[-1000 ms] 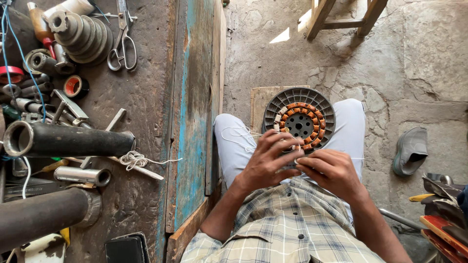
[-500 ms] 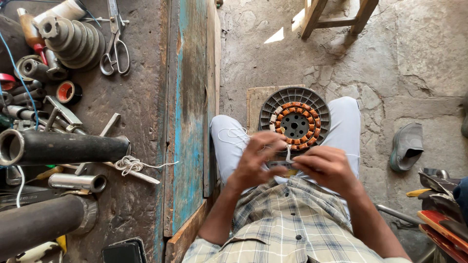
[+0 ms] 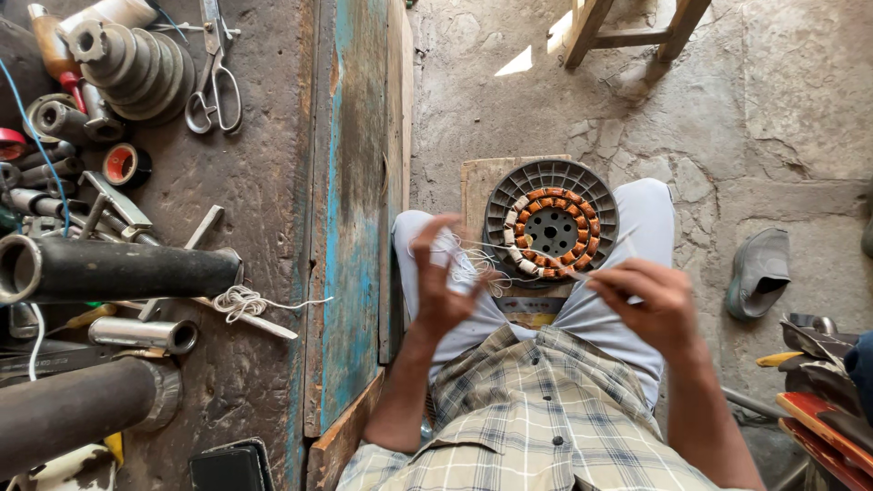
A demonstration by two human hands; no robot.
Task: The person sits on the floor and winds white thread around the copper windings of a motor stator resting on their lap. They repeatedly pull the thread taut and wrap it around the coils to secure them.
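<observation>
Stator sits on my lap just ahead of both hands, grey ribbed rim with a ring of copper coils, some wrapped in white. My left hand is half open, fingers spread and raised, with loops of white thread caught around the fingertips. My right hand is curled loosely, thumb and forefinger pinching what looks like a thin white strip angled toward the coils; I can't tell how firmly. Both forearms come up from my checked shirt, wrists bent inward over my knees. Half a second back my hands were pressed together right below the stator; now they've pulled well apart, thread stretched between them. Off beyond my left hand, another thread bundle lies on the workbench near a black pipe.
</observation>
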